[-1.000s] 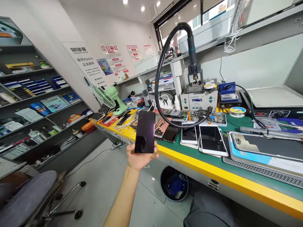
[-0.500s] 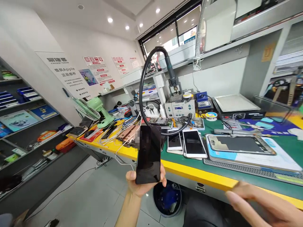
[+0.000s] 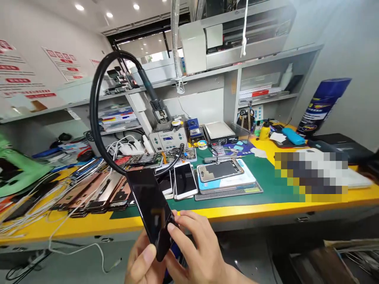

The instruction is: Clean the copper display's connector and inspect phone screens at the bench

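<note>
Bench in the rm has a yellow top (image 3: 207, 213) w/ a green mat (image 3: 266, 185). You've got the dark phone (image 3: 148, 205) up in front of the bench's front edge, tilted, top end leaning L. Your L hand (image 3: 139, 264) is closed on its lower end, thumb pressed along the side. Your R hand (image 3: 201, 244) has bent fingers touching the phone's lower R part; its thumb is prob. behind, so can't tell if it's pinching. Behind, on the mat, lie a white tablet (image 3: 185, 180) and a bare screen (image 3: 220, 169) atop a flat box (image 3: 247, 179). A white cable (image 3: 99, 246) hangs L of your hands.
</note>
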The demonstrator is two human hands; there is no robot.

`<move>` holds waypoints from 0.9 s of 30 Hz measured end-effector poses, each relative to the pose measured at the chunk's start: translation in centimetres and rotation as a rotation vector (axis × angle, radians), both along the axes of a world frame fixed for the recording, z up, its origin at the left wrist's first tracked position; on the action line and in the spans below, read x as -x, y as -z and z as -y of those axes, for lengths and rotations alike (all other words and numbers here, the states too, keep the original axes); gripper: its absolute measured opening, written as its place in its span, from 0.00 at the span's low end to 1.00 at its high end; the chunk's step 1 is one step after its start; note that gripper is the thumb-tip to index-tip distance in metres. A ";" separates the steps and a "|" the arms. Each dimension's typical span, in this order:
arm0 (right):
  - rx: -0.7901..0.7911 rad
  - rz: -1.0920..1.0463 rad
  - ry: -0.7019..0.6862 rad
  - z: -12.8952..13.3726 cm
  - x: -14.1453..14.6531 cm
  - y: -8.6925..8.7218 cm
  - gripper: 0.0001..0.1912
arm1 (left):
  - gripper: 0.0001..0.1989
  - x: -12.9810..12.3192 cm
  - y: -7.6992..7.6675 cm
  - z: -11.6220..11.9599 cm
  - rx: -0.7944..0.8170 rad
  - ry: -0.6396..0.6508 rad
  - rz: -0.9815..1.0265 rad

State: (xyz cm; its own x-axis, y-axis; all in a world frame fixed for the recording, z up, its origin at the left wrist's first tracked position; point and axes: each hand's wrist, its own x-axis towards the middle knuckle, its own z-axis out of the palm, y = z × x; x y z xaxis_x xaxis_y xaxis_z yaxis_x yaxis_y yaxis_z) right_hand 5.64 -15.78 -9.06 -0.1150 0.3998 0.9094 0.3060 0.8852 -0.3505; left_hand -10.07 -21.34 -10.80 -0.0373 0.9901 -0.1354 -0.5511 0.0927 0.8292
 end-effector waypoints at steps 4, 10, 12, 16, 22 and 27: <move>0.011 -0.111 -0.027 -0.9 0.4 1.0 0.24 | 0.24 -4.8 -2.2 -0.8 0.075 -0.420 -0.104; 0.292 -0.309 -0.202 -0.9 -0.2 0.6 0.17 | 0.28 -7.6 -3.0 -1.2 -0.102 -0.505 -0.233; 0.630 -0.403 -0.310 -0.7 -0.8 -0.3 0.08 | 0.25 -7.3 -3.2 -1.2 -0.142 -0.522 -0.270; 1.124 -0.495 -0.572 -1.2 -2.2 -1.9 0.12 | 0.19 -5.7 -4.3 -1.6 -0.150 -0.546 -0.315; 1.398 -0.610 -0.758 -1.2 -2.2 -1.9 0.18 | 0.12 -4.0 -5.1 -2.5 -0.184 -0.493 -0.441; 1.553 -0.744 -0.730 0.3 -1.0 -1.3 0.19 | 0.12 -4.0 -5.2 -2.9 -0.165 -0.482 -0.591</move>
